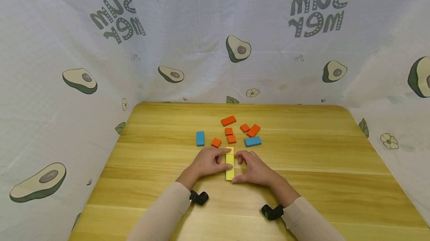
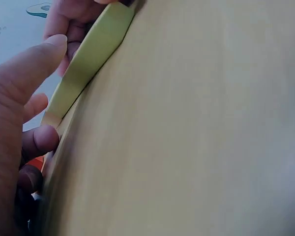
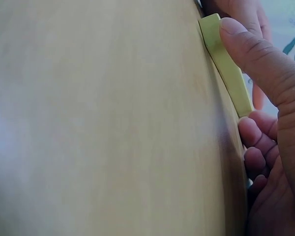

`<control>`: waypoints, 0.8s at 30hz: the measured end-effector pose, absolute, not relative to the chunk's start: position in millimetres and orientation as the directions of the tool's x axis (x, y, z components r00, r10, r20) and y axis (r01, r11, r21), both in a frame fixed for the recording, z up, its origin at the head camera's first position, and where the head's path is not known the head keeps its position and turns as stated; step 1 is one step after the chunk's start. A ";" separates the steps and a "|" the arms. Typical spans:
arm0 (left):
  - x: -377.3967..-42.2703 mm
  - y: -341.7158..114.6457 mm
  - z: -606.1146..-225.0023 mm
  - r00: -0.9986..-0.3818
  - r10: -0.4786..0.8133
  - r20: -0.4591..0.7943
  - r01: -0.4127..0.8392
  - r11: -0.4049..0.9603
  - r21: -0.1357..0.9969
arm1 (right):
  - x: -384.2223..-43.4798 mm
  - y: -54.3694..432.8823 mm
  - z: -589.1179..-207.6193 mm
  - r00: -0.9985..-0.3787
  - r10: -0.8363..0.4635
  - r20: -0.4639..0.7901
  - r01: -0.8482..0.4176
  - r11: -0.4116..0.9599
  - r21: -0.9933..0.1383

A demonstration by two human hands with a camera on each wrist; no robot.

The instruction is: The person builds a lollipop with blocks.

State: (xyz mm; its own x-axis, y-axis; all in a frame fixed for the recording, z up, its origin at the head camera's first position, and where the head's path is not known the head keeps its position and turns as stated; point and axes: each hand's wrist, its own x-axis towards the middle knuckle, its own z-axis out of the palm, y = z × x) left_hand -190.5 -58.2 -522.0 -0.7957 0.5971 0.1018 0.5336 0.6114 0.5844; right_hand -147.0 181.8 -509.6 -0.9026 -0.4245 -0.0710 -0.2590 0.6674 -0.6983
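A long yellow block (image 1: 230, 173) lies on the table, pointing away from me. A small orange-yellow block (image 1: 230, 148) sits against its far end, in line with it. My left hand (image 1: 209, 160) comes from the left, its index fingertip over the small block and its thumb over the long one. From the right, my right hand (image 1: 255, 169) sets its thumb at the near right corner of the long block, with the index finger beside the far part. In the right wrist view, the thumb lies against the yellow block (image 3: 228, 66); other fingers are loosely bent.
Beyond the hands lie several orange blocks, among them a long orange block (image 1: 228, 120) and a small orange block (image 1: 216, 142). One blue block (image 1: 200, 138) lies left and another blue block (image 1: 252, 141) right. A printed curtain (image 1: 201, 39) surrounds the wooden table (image 1: 151, 181).
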 end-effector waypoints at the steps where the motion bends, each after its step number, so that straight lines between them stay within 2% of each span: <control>1: -189.7 -58.1 -523.3 -0.798 0.594 0.107 0.538 0.621 0.570 | -146.8 181.6 -509.7 -0.904 -0.422 -0.075 -0.254 0.669 -0.699; 8: -185.0 -57.5 -527.8 -0.801 0.577 0.159 0.572 0.658 0.489 | -146.5 180.6 -510.4 -0.906 -0.417 -0.070 -0.253 0.668 -0.700; 16: -183.6 -56.0 -531.1 -0.809 0.565 0.162 0.566 0.674 0.474 | -147.1 181.8 -511.9 -0.906 -0.415 -0.079 -0.246 0.670 -0.700; 24: -183.6 -55.6 -532.6 -0.794 0.574 0.198 0.590 0.654 0.473 | -158.9 196.5 -510.2 -0.897 -0.437 -0.065 -0.204 0.540 -0.816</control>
